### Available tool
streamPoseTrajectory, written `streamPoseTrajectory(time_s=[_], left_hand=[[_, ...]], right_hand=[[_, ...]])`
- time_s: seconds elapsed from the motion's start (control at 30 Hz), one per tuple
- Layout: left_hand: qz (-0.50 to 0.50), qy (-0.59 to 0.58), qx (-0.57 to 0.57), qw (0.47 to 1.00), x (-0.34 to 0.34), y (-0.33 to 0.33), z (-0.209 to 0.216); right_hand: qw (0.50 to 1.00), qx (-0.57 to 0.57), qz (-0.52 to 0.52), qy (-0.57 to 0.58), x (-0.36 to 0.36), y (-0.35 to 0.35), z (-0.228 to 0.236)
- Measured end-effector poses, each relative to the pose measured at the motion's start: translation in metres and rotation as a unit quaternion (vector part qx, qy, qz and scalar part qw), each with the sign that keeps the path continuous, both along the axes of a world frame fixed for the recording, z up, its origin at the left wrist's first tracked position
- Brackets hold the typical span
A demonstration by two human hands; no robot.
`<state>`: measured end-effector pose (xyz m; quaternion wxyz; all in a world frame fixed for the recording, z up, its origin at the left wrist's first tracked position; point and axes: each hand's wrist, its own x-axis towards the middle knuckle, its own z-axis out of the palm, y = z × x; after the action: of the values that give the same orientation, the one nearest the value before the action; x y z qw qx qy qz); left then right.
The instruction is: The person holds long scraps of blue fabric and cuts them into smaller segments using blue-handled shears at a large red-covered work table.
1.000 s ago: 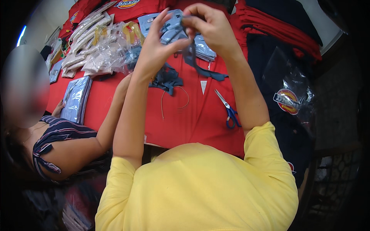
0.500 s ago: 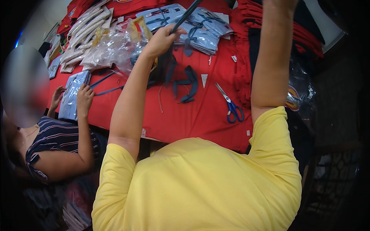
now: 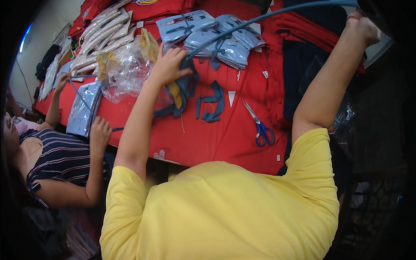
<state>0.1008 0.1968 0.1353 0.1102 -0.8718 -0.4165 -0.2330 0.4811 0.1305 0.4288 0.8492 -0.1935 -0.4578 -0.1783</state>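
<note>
A long blue-grey fabric strip (image 3: 260, 18) stretches across the upper right in a gentle arc. One end of it is in my right hand (image 3: 366, 30), raised high at the right rim with the fingers closed and partly cut off. My left hand (image 3: 170, 65) is over the table with its fingers apart, and the strip passes by its fingertips. Below that hand hangs a tangle of the same blue-grey strips (image 3: 184, 93), partly hidden by my wrist. Cut strip pieces (image 3: 216, 102) lie on the red cloth to its right.
Blue-handled scissors (image 3: 260, 125) lie on the red table cloth (image 3: 199, 143). Wrapped light-blue garments (image 3: 221, 47) tied with strips sit behind. Clear plastic (image 3: 125, 71) is left of my hand. At left, a co-worker's hand (image 3: 100, 132) works a strip round a wrapped garment (image 3: 82, 108).
My right hand has swung out to the right, drawing the strip across. My left hand has moved slightly left and down, its fingers loosening. The co-worker's far hand has risen with a strip.
</note>
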Motion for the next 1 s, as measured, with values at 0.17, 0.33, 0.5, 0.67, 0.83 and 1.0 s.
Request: streamPoseTrajectory(time_s=[0.17,0.33,0.5,0.67,0.83,1.0], left_hand=[[0.068,0.005,0.041,0.997,-0.024,-0.019,0.018],[0.231,0.073,-0.081,0.967,-0.058,-0.012,0.004],[0.333,0.039,0.087,0.938,-0.096,0.033,-0.001],[0.26,0.078,0.173,0.947,-0.039,0.023,0.041],[-0.017,0.025,-0.064,0.997,0.097,-0.077,-0.023],[0.05,-0.127,-0.175,0.975,0.103,-0.09,-0.08]], right_hand=[[0.975,0.088,0.083,0.185,0.157,0.019,0.031],[0.924,0.13,0.058,0.354,0.3,-0.018,0.032],[0.897,0.128,0.134,0.401,0.31,-0.039,0.004],[0.962,-0.154,0.176,0.141,0.187,0.031,-0.073],[0.922,-0.271,0.273,0.049,0.056,0.052,-0.136],[0.864,-0.322,0.386,-0.014,-0.036,0.052,-0.176]])
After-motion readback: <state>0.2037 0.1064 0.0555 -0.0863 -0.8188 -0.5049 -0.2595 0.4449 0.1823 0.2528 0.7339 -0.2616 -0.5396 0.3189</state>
